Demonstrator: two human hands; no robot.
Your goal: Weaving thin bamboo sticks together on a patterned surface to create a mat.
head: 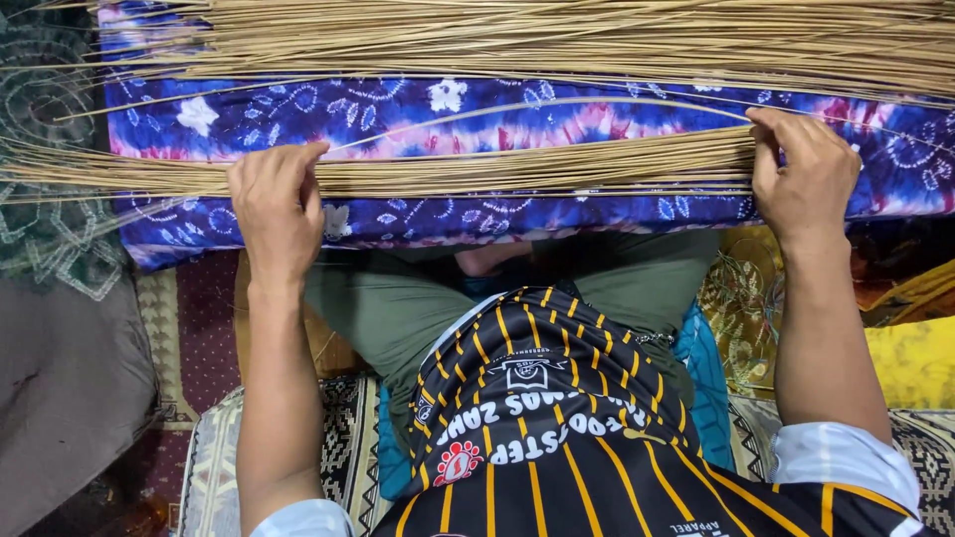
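My left hand [276, 204] at nine o'clock presses the reed bundle [517, 171], fingers curled over it. My right hand [804, 171] at three o'clock pinches one strand [557, 103] above the tie-dyed cushion [497, 124].

L hand [274, 204], R hand [804, 174], prob. gripping reeds [517, 171]

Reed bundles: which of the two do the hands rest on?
The near bundle, lying across the middle of the blue cloth. The left hand and right hand press on it; the far bundle at the top lies untouched.

Reed bundle [517, 171] lies across cushion [557, 124]; more reeds [557, 40] behind.
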